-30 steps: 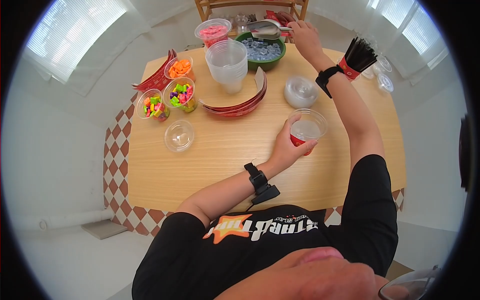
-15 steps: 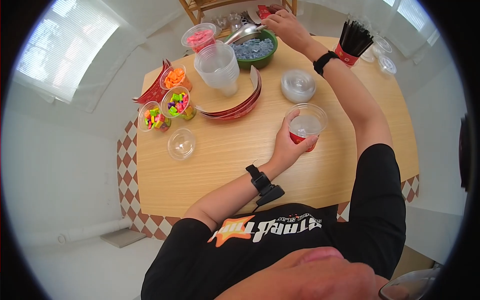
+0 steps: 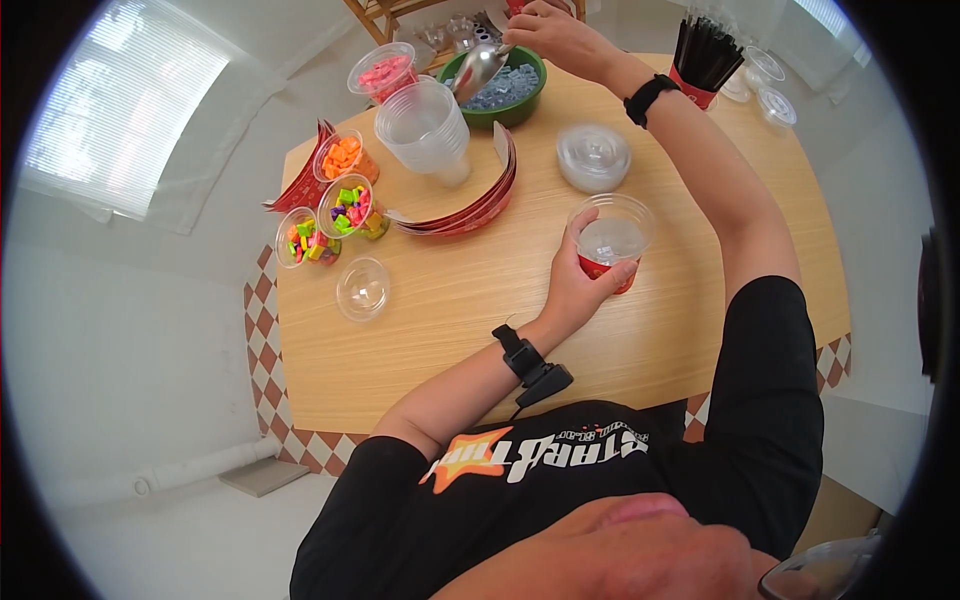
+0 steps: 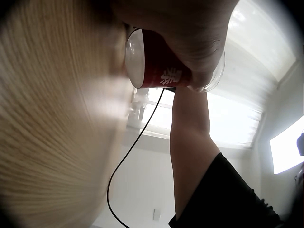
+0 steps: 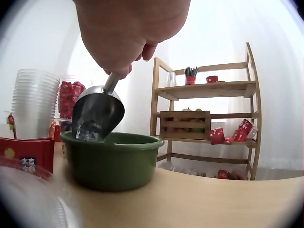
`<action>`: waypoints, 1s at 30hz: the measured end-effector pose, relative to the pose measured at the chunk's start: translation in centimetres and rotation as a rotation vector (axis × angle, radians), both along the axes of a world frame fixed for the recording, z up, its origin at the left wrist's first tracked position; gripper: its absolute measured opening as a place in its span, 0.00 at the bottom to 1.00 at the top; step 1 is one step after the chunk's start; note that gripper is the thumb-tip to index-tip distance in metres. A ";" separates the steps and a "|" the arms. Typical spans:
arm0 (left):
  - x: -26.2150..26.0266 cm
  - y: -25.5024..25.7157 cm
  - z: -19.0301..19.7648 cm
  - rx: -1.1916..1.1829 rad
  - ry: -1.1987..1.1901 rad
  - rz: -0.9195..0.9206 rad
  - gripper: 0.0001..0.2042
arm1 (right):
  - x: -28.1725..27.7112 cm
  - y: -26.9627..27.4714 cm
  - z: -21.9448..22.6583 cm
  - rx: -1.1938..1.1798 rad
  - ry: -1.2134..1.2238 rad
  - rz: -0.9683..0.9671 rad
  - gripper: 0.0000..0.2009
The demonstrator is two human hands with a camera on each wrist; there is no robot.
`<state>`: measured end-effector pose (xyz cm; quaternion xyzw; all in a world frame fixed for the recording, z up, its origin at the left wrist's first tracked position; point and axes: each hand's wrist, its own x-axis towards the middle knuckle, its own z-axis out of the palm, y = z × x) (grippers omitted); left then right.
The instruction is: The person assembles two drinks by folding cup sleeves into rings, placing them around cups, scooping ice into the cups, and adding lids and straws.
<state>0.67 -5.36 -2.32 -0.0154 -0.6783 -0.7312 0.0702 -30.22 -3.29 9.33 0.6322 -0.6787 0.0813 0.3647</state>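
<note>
My left hand (image 3: 582, 283) curls round a clear cup with a red sleeve (image 4: 164, 64); the head view shows the cup (image 3: 612, 240) upright near the table's middle. At the back, my right hand (image 3: 560, 38) grips the handle of a metal scoop (image 3: 480, 70) over the green bowl (image 3: 508, 113) of clear ice-like cubes. In the right wrist view the right hand (image 5: 133, 33) is above the scoop (image 5: 98, 111), which tilts mouth down with some clear pieces in it, at the rim of the bowl (image 5: 114, 164).
Stacked clear cups (image 3: 425, 125) and red sleeves (image 3: 470, 215) stand left of the bowl. Further left are cups of colourful pieces (image 3: 350, 207) and a clear lid (image 3: 363, 289). Stacked lids (image 3: 594, 158) lie behind the held cup; black straws (image 3: 705, 60) stand back right.
The scoop has gone from level above the bowl to tilted down, lower and further left, with my right hand moving left. My left hand keeps its hold on the cup. The head view has shifted.
</note>
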 end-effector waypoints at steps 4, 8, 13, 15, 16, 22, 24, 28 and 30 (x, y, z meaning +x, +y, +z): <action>0.0 -0.1 0.1 -0.003 0.000 -0.011 0.40 | 0.6 1.3 1.6 0.132 -0.025 -0.067 0.05; 0.0 0.0 -0.2 0.008 0.015 -0.004 0.40 | -0.3 2.5 1.2 0.093 0.022 -0.007 0.04; 0.1 0.1 0.2 0.031 -0.010 -0.012 0.41 | -2.1 1.9 -3.9 -0.261 -0.262 -0.174 0.14; 0.0 0.1 0.2 0.033 -0.007 -0.008 0.42 | -2.6 1.4 -5.9 -0.281 -0.350 -0.201 0.13; 0.0 0.1 0.1 0.021 0.007 0.003 0.42 | -2.6 1.1 -6.5 -0.299 -0.442 -0.230 0.12; 0.1 0.0 0.5 -0.005 0.017 0.011 0.40 | -2.3 1.3 -8.0 -0.217 -0.563 -0.295 0.12; 0.1 0.0 0.4 -0.008 0.027 0.019 0.41 | -2.3 1.2 -8.2 -0.193 -0.578 -0.316 0.13; 0.0 -0.1 0.1 0.007 0.056 0.047 0.41 | -2.3 1.8 -8.3 -0.158 -0.593 -0.306 0.17; -0.2 -0.1 0.0 0.026 0.068 0.063 0.42 | -2.4 2.3 -7.9 -0.150 -0.623 -0.258 0.19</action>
